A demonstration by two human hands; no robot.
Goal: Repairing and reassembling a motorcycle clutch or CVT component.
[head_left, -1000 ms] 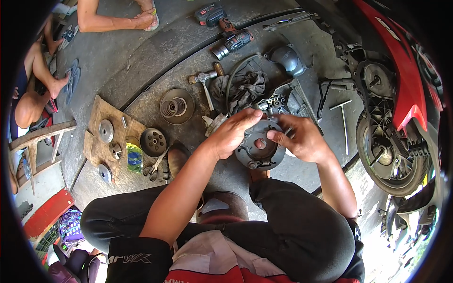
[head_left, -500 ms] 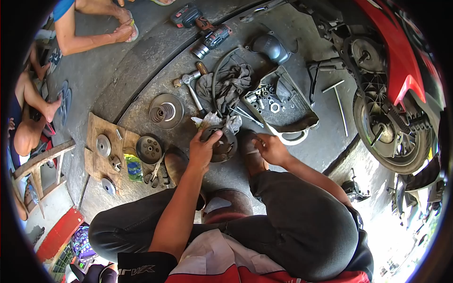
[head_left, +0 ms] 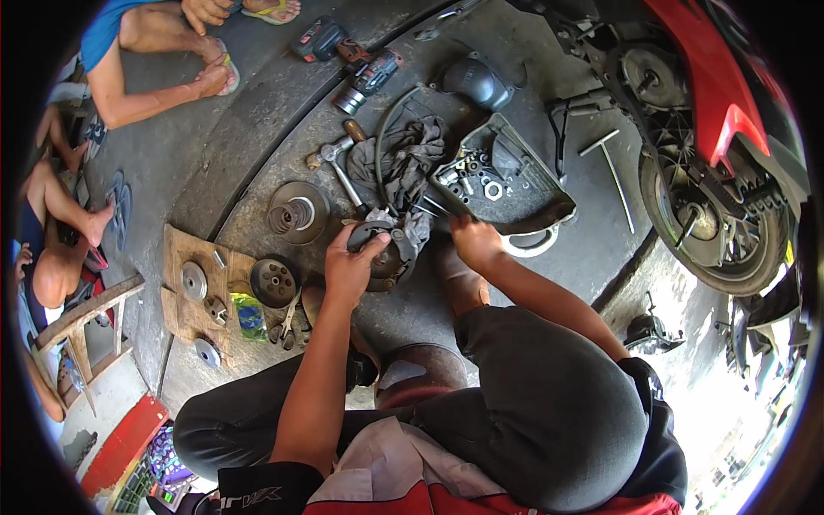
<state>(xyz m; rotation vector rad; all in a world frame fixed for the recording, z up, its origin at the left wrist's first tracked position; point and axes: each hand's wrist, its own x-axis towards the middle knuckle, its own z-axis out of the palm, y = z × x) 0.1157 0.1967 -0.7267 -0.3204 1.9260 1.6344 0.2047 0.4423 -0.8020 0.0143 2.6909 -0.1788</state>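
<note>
My left hand grips a round, dark clutch shoe assembly, thumb over its face, above the floor between my shoes. My right hand has its fingers curled down at the near left corner of a dark plastic cover used as a tray. Thin metal shafts lie beside those fingertips; whatever the fingers hold is hidden. Nuts, sockets and other small parts, among them a large hex nut, lie in the tray. A grey rag and a hammer lie beyond the clutch.
A pulley with a spring and a clutch bell lie left, beside parts on a wooden board. An impact wrench lies far off. A red motorcycle stands right, near a T-handle wrench. Other people sit at left.
My right hand has moved away from me and to the left, up to the tray's corner. The clutch in my left hand has shifted slightly left and tilted.
</note>
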